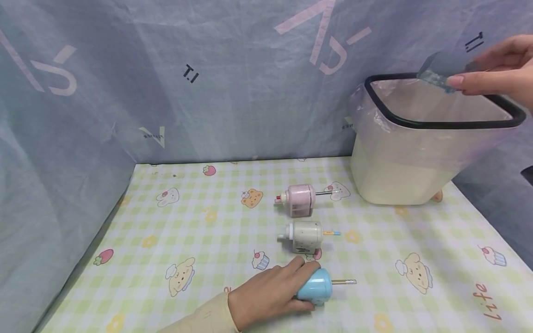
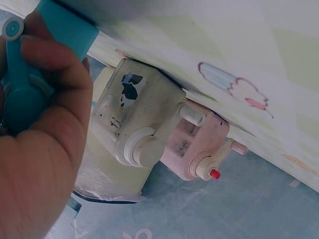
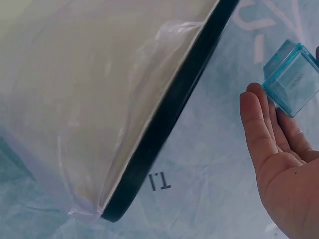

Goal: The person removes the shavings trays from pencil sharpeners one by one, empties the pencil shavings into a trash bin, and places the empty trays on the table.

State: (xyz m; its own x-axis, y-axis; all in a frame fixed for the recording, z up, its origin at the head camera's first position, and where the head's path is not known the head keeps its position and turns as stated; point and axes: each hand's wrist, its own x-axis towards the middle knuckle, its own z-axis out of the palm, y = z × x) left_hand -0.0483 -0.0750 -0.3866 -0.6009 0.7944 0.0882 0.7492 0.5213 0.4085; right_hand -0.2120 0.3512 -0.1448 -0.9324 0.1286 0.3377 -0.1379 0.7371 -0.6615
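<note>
My left hand (image 1: 270, 291) grips a blue crank pencil sharpener (image 1: 318, 287) lying on the patterned tablecloth, with a pencil (image 1: 343, 281) sticking out of its right side. The left wrist view shows its turquoise crank (image 2: 21, 74) beside my curled fingers. At the upper right, my right hand (image 1: 505, 69) pinches a see-through blue shavings drawer (image 1: 439, 71), tilted above the opening of a bin. Pale shavings show along its lower edge. In the right wrist view the drawer (image 3: 294, 79) appears at the fingertips, near the bin's black rim (image 3: 164, 119).
The cream bin (image 1: 399, 162), lined with a clear bag, stands at the table's back right. Beyond my left hand are a grey-cream sharpener (image 1: 307, 236) and a pink sharpener (image 1: 300, 200), each with a pencil in it. A blue-grey curtain (image 1: 233, 83) hangs behind the table.
</note>
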